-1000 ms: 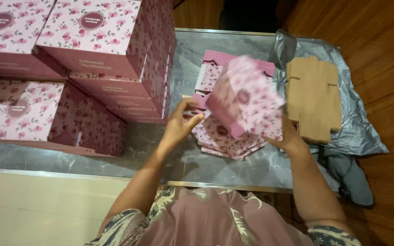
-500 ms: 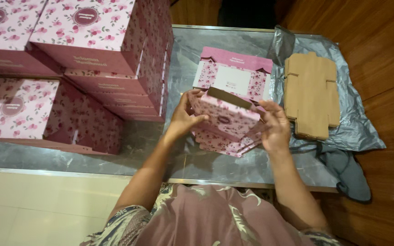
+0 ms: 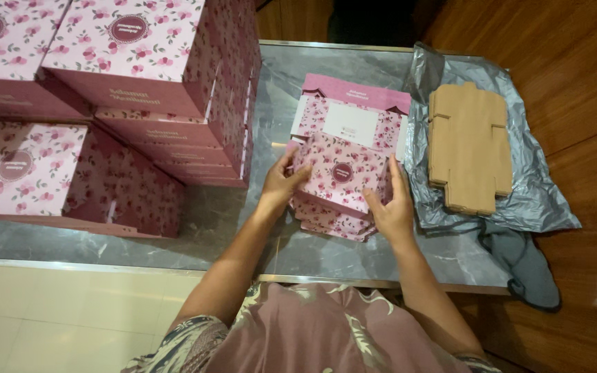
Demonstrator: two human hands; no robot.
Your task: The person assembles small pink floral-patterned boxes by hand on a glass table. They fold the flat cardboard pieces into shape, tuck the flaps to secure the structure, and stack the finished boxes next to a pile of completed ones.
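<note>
Pink flowered box point(image 3: 343, 176) between the hands looks like printed card with a soft matt finish, same as the stack of boxes point(image 3: 146, 62) on the left. Flat stack on the right point(image 3: 470, 145) is plain brown cardboard, dull and a bit rough. It sits on a grey plastic bag point(image 3: 533, 200), crinkled and slightly shiny. Table top point(image 3: 209, 221) is grey marble-look stone, smooth and glossy, with a metal edge. Floor on the right point(image 3: 575, 76) is polished wood
</note>
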